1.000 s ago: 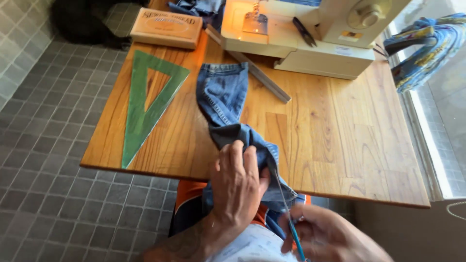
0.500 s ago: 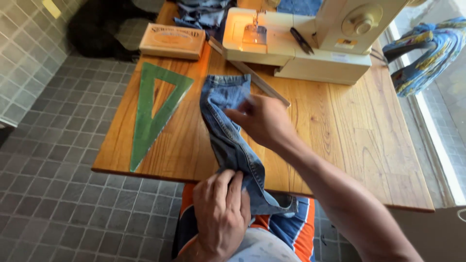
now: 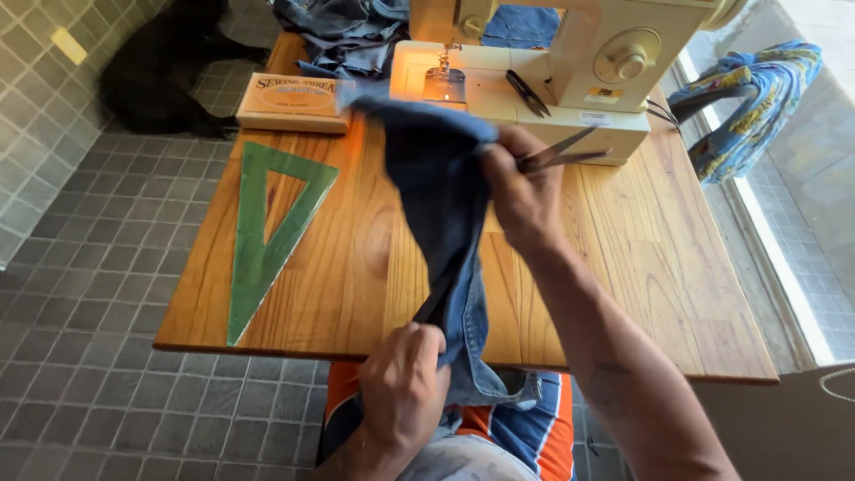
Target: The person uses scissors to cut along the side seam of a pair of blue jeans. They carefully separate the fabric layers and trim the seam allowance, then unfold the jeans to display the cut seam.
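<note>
- Your right hand, which half a second ago pressed the blue denim strip flat, now grasps it lifted off the wooden surface, scissors alongside.
- Your left hand pinches its lower end, pulling it taut.

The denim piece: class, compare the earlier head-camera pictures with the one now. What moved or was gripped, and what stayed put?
The right hand has lifted the upper end of the denim piece off the wooden table toward the sewing machine; earlier it lay flat. The left hand keeps its grip on the lower end. The green triangle ruler and thread box stayed put.
</note>
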